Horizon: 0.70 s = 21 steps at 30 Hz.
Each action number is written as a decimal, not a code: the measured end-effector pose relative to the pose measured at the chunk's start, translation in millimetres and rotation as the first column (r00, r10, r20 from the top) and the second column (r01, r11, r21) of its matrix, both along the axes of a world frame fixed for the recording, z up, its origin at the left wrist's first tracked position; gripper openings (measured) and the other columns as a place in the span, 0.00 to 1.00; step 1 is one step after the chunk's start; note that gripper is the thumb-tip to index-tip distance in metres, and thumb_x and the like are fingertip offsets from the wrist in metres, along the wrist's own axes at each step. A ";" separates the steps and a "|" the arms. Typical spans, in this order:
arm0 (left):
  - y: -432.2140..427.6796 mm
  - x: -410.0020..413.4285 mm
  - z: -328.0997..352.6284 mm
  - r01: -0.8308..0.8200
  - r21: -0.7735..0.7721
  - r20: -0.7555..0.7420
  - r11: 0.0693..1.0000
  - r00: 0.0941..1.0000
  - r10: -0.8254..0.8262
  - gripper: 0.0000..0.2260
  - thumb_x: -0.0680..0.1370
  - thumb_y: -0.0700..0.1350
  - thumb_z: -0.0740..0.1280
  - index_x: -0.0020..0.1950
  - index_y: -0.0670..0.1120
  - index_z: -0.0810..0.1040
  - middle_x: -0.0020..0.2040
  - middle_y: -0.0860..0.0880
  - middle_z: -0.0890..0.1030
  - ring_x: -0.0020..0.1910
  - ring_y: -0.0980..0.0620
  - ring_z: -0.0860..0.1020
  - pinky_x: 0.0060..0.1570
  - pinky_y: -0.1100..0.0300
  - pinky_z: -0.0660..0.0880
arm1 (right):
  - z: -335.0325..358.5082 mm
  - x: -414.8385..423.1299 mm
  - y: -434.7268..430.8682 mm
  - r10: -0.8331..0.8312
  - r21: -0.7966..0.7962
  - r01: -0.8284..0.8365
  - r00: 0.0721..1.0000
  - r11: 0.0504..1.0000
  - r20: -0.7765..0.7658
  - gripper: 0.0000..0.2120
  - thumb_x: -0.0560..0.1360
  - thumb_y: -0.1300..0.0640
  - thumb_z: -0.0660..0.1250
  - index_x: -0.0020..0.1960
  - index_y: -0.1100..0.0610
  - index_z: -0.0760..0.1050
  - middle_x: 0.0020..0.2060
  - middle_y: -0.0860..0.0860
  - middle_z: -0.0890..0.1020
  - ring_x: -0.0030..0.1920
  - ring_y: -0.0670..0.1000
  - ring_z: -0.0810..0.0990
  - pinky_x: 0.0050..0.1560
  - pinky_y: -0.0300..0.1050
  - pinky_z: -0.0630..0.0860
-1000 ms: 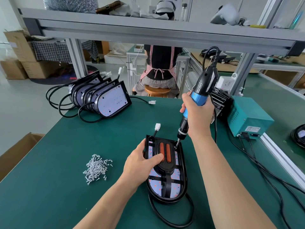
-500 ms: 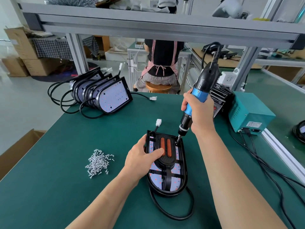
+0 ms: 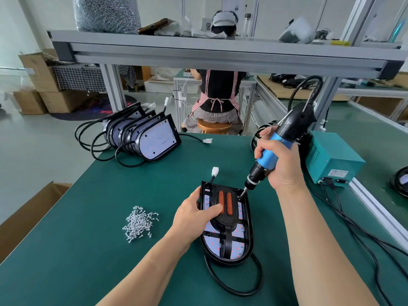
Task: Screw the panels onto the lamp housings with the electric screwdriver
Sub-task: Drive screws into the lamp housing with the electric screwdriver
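Right hand (image 3: 284, 164) is gripping the blue-and-black electric screwdriver (image 3: 273, 151), bit tip touching the far-right corner of the black D-shaped lamp housing (image 3: 227, 221) lying mid-table. Left hand (image 3: 194, 217) is holding its left edge w/ thumb pressing the black panel (image 3: 227, 217). Loose silver screws (image 3: 139, 224) are sitting to the left.

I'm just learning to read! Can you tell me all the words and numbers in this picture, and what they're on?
No text here can be read.
White label on the teal power supply box: printed lines, too blurred to read.
White card on the top shelf: a square code pattern, too small to read.
Electric screwdriver and lamp housing: no lettering shows.
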<state>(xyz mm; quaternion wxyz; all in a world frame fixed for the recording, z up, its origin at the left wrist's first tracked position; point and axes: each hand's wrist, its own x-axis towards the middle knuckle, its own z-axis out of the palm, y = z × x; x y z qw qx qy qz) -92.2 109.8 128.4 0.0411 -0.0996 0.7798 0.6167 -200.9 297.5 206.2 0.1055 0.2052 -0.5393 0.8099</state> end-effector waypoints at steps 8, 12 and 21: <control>1.0 -0.2 -0.2 -0.013 -0.003 0.003 1.000 1.000 0.013 0.17 0.67 0.55 0.72 0.56 0.64 0.78 0.48 0.59 0.86 0.53 0.53 0.84 0.62 0.48 0.77 | -6.7 13.4 5.2 -0.321 -0.170 0.333 0.942 0.927 0.094 0.07 0.68 0.67 0.68 0.39 0.56 0.74 0.30 0.52 0.75 0.29 0.52 0.72 0.35 0.42 0.72; 1.8 -0.2 -0.6 -0.018 -0.002 0.004 1.000 1.000 0.018 0.17 0.67 0.55 0.72 0.55 0.64 0.78 0.48 0.59 0.86 0.52 0.53 0.84 0.61 0.48 0.77 | -7.2 14.3 5.0 -0.371 -0.197 0.392 0.919 0.899 0.136 0.06 0.69 0.66 0.68 0.42 0.58 0.74 0.30 0.52 0.74 0.29 0.52 0.73 0.36 0.42 0.73; 3.1 3.1 2.0 -0.020 0.001 -0.002 1.000 1.000 0.020 0.14 0.68 0.55 0.72 0.51 0.68 0.77 0.49 0.60 0.86 0.52 0.55 0.84 0.62 0.49 0.77 | -9.7 8.6 -15.6 -0.389 -0.022 0.393 0.915 0.919 0.107 0.07 0.70 0.65 0.70 0.44 0.56 0.73 0.29 0.48 0.77 0.28 0.50 0.76 0.34 0.41 0.75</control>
